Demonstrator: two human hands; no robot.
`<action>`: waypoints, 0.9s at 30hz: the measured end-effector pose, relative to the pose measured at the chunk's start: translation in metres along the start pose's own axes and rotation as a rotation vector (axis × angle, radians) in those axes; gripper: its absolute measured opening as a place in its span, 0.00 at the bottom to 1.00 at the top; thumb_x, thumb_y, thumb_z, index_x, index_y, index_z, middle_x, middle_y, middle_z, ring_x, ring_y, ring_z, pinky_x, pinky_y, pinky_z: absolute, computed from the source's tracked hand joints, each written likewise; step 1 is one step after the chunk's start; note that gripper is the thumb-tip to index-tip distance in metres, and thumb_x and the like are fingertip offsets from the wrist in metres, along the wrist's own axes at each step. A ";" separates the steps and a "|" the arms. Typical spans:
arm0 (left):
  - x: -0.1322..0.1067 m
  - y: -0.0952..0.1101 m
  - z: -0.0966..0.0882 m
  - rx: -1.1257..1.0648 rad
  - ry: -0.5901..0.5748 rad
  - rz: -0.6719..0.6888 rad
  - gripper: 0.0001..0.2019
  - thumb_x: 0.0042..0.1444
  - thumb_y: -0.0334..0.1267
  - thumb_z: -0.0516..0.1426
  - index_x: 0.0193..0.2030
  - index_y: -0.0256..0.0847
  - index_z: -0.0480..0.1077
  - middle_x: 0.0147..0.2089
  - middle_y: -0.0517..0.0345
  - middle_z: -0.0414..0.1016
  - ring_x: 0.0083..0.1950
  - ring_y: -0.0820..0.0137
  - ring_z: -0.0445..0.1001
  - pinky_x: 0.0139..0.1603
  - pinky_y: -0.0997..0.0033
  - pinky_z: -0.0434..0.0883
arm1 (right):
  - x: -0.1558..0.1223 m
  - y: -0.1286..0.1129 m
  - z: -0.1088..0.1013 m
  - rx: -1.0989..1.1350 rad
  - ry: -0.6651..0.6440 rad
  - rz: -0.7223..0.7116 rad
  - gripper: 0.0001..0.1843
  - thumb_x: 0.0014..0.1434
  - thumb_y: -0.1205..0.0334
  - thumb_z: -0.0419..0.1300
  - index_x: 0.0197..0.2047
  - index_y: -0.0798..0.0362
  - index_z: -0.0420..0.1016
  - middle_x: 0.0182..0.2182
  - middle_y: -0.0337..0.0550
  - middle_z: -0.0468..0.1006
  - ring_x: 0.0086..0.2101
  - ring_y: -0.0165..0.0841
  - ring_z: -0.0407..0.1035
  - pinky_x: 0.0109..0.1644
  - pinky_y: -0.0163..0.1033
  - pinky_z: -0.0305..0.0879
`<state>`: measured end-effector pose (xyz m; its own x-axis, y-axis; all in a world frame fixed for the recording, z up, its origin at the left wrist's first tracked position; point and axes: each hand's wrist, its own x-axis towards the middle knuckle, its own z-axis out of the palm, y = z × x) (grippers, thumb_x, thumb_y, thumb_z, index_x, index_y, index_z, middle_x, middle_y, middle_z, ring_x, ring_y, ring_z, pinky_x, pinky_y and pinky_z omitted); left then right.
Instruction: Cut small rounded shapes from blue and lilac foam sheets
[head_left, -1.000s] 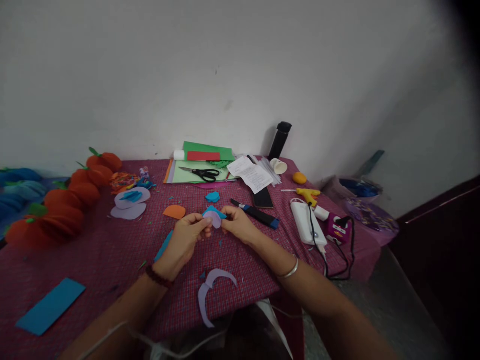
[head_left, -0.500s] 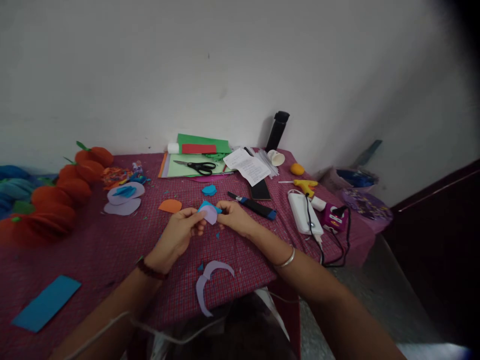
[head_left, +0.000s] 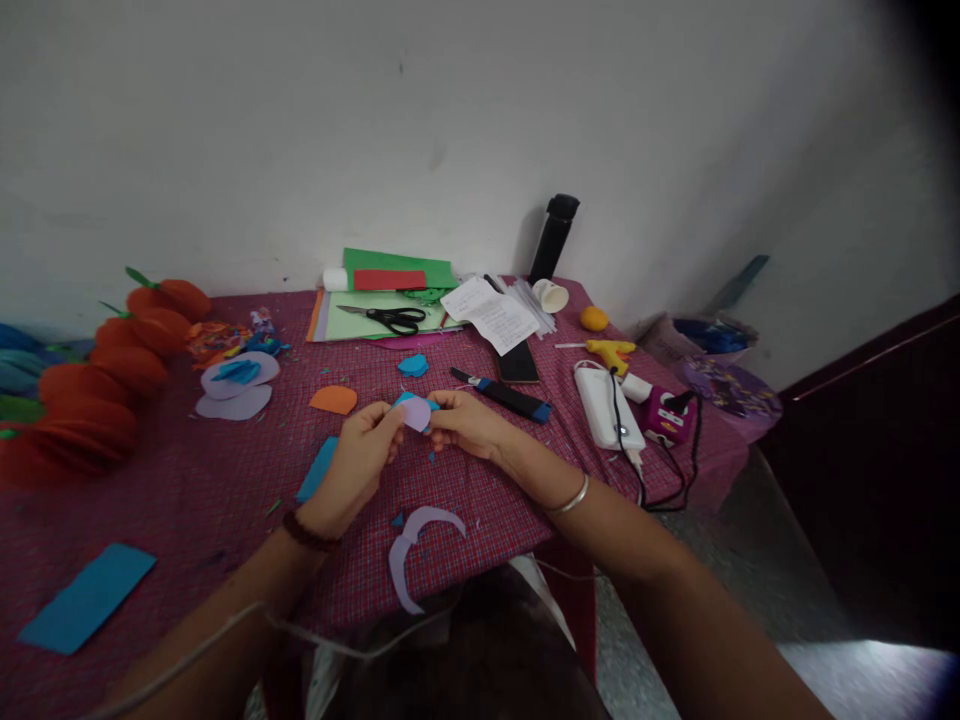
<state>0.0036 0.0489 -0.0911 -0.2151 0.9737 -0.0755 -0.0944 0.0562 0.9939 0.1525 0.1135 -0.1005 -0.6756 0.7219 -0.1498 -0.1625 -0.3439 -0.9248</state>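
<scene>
- Looking through the head view, the only one, I see the left hand (head_left: 364,455) and the right hand (head_left: 463,425) close together above the checked tablecloth (head_left: 225,500), with a lilac paper piece (head_left: 417,414) and a blue paper piece (head_left: 405,397) between their fingertips.
- The left hand is closed in a pinch: its thumb presses on the left part of the lilac paper piece, and its other fingers are bent below.
- The right hand seems to pinch also, with thumb and forefinger at the right end of the blue paper piece.
- The blue paper piece lies behind the lilac paper piece and shows past its upper edge. Its longer direction seems to go sideways, from one hand to the other; the lilac paper piece is rounded, so I cannot name its long axis.
- Relative to the grip, the lilac paper piece extends to the right from the left thumb, toward the right fingertips. The left hand is the nearer one, because it touches this piece directly; whether the right hand touches it, I cannot tell.
</scene>
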 end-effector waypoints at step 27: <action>-0.004 -0.001 0.003 0.019 0.072 0.145 0.10 0.51 0.43 0.61 0.25 0.40 0.69 0.18 0.68 0.63 0.19 0.77 0.59 0.21 0.76 0.57 | -0.006 0.000 0.014 -0.637 0.118 -0.427 0.11 0.49 0.68 0.58 0.22 0.52 0.57 0.21 0.30 0.56 0.25 0.26 0.51 0.28 0.33 0.46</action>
<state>0.0073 0.0460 -0.0918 -0.2940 0.9536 0.0645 -0.0390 -0.0793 0.9961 0.1460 0.1009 -0.0950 -0.5608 0.7855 0.2619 0.0774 0.3647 -0.9279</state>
